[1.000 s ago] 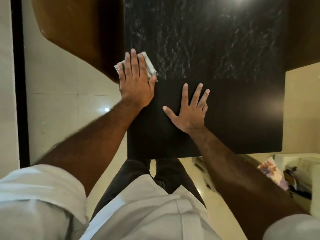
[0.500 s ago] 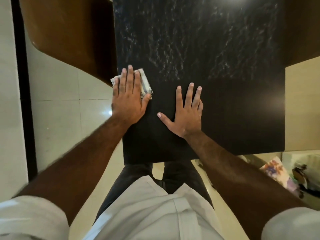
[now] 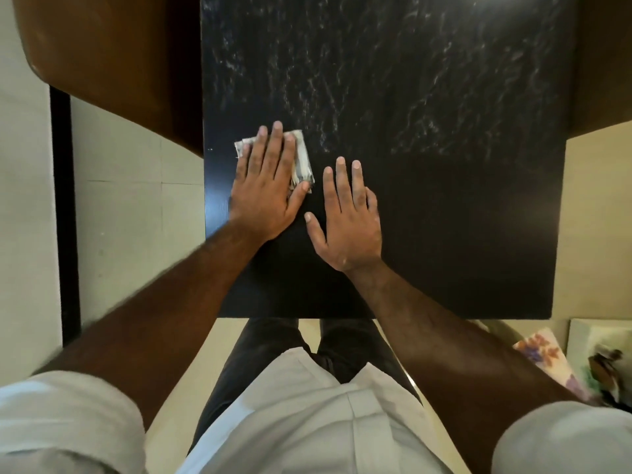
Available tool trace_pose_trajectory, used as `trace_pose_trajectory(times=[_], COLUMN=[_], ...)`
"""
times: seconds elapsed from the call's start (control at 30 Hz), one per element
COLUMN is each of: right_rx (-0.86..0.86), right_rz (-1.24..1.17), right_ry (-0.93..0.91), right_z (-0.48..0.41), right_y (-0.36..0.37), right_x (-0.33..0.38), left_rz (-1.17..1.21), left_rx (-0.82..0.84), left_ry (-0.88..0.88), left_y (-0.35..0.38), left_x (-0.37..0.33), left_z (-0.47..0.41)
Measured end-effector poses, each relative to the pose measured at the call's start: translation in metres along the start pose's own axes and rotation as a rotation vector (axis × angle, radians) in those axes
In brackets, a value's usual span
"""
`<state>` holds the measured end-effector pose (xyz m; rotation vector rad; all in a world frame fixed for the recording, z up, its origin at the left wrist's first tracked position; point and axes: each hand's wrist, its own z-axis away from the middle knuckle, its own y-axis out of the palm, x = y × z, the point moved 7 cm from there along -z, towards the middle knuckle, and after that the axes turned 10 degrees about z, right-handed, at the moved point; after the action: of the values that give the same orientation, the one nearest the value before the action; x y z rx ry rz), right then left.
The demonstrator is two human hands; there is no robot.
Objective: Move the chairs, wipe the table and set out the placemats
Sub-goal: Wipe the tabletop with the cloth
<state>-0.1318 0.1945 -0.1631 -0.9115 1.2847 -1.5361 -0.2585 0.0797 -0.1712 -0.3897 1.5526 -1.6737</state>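
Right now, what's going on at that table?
A person stands at the near edge of the dark table, at the wiping step. The left hand presses a folded cloth flat on the top near its left edge. The right hand rests flat on bare tabletop just beside it. Pale streaks cover the far half. A brown chair sits at the far left corner. No placemats are on the table.
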Motion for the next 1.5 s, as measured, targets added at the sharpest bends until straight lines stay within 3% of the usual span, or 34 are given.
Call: trace_pose_trajectory(times=[0.2,0.43,0.67,0.8,1.03,1.2,1.5], right_rx=[-0.032,-0.024,-0.028,-0.026,-0.001,-0.01,-0.007], right_rz=[0.012,0.032,0.038,0.043,0.025,0.033,0.026], right_ry=[0.119,0.129,0.128,0.103,0.254,0.324,0.353], right_z=[0.007,0.019,0.021,0.026,0.056,0.071,0.072], right_y=[0.001,0.005,0.007,0.008,0.013,0.016,0.018], right_x=[-0.056,-0.099,-0.099,-0.107,-0.17,-0.189,-0.192], left_rz=[0.016,0.063,0.031,0.013,0.015,0.065,0.029], left_rx=[-0.003,-0.094,-0.035,-0.033,-0.086,-0.146,-0.019], left_ry=[-0.075,-0.27,-0.016,0.032,-0.162,-0.31,0.084], left_y=[0.001,-0.003,0.017,0.025,0.005,-0.004,0.037], left_x=[0.023,-0.002,-0.095,-0.093,-0.032,-0.044,-0.187], left_z=[0.041,0.003,-0.043,-0.016,0.012,-0.032,-0.064])
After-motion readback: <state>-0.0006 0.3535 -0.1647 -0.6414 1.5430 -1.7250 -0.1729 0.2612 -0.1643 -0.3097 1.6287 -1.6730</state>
